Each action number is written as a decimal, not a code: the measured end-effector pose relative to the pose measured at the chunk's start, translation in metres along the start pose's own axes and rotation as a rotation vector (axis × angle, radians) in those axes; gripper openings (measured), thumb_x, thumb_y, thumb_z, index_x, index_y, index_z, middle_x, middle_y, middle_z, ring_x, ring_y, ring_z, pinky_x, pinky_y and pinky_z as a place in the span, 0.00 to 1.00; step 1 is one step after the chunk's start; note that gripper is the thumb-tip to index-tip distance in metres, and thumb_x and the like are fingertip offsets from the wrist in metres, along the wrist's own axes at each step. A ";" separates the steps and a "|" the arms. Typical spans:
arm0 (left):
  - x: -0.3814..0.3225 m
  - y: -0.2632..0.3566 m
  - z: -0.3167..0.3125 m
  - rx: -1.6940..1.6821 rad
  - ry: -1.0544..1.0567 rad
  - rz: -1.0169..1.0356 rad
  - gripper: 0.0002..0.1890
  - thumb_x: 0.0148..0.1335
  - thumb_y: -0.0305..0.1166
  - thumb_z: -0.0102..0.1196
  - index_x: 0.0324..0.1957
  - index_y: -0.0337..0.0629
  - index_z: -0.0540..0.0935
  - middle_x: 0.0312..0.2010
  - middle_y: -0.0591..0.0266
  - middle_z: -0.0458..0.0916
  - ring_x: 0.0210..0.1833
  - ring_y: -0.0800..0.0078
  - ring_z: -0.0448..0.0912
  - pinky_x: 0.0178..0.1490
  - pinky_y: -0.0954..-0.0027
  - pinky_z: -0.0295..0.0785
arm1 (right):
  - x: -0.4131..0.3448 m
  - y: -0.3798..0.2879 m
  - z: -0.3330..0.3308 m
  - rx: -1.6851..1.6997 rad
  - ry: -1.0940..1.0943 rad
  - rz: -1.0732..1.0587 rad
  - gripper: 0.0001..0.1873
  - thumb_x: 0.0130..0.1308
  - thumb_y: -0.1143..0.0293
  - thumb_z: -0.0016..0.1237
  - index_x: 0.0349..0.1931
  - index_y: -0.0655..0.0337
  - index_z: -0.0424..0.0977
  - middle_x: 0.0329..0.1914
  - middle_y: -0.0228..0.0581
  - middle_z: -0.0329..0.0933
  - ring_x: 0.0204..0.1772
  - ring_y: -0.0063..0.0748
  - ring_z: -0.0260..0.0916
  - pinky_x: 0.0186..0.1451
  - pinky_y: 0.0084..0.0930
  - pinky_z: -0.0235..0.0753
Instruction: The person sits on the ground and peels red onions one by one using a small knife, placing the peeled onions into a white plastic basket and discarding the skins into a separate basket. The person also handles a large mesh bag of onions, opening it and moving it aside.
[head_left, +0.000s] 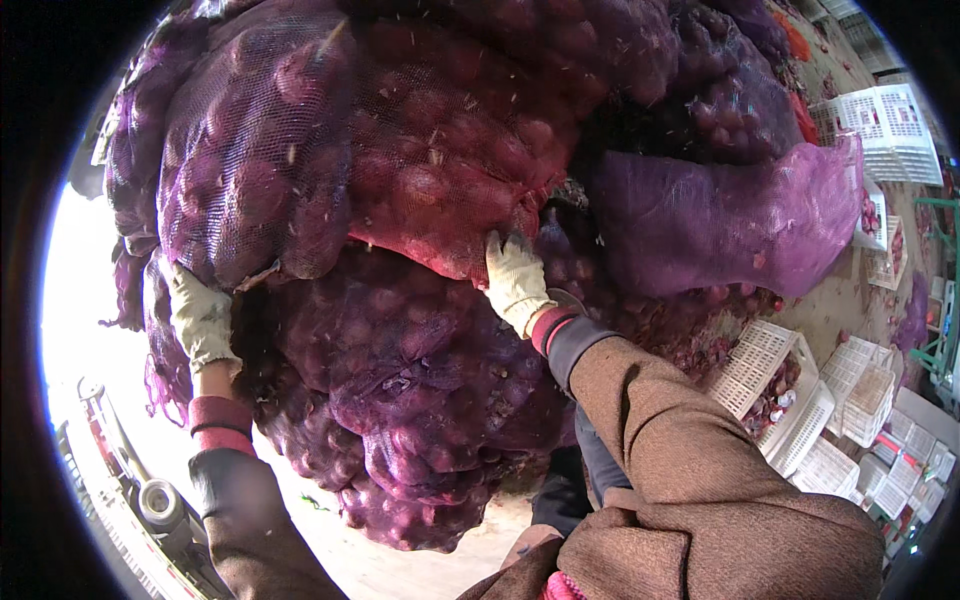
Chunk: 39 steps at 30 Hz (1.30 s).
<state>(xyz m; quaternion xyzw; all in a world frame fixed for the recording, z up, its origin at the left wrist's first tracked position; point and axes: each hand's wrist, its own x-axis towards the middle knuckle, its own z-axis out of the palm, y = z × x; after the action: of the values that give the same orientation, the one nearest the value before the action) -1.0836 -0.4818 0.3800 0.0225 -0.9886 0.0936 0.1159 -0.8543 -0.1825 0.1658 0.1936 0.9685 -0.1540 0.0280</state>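
My left hand (201, 319), in a pale knit work glove, is at the lower left edge of a full purple mesh bag of red onions (232, 165). Its fingertips are partly lost against the netting. My right hand (517, 283), gloved the same way with darkened fingertips, grips the lower right corner of a red mesh bag of onions (435, 187), near its gathered end. These two bags lie side by side on top of the stack. Below them a tied purple onion bag (420, 382) bulges out.
At the right, a slack purple mesh bag (720, 217) lies across the pile. Loose onions and skins (697, 345) litter the floor below it. White plastic crates (757, 367) stand further right, some holding onions. A vehicle (135, 495) is at the lower left in bright light.
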 end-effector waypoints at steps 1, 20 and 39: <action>0.002 -0.010 0.000 -0.019 -0.020 0.020 0.44 0.44 0.24 0.55 0.67 0.42 0.56 0.56 0.44 0.71 0.49 0.52 0.78 0.52 0.61 0.73 | -0.001 -0.002 0.001 0.038 -0.018 -0.009 0.42 0.43 0.56 0.65 0.58 0.58 0.61 0.48 0.50 0.67 0.50 0.50 0.69 0.44 0.44 0.75; 0.006 -0.053 0.012 -0.109 -0.314 0.074 0.14 0.57 0.32 0.45 0.44 0.43 0.79 0.42 0.46 0.80 0.46 0.46 0.77 0.50 0.55 0.72 | 0.003 0.002 -0.008 0.075 -0.097 0.004 0.44 0.45 0.57 0.64 0.62 0.63 0.57 0.52 0.54 0.65 0.55 0.54 0.66 0.52 0.44 0.74; -0.122 0.017 -0.100 -0.377 -0.224 0.360 0.09 0.56 0.34 0.51 0.35 0.41 0.77 0.30 0.47 0.80 0.38 0.48 0.78 0.42 0.54 0.73 | 0.014 -0.045 -0.073 0.324 -0.383 -0.062 0.40 0.58 0.47 0.51 0.62 0.66 0.59 0.55 0.52 0.70 0.63 0.42 0.63 0.56 0.33 0.72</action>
<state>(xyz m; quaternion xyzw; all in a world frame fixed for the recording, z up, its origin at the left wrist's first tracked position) -0.9434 -0.4434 0.4436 -0.1653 -0.9833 -0.0760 -0.0102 -0.8837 -0.1945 0.2463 0.1329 0.9137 -0.3418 0.1750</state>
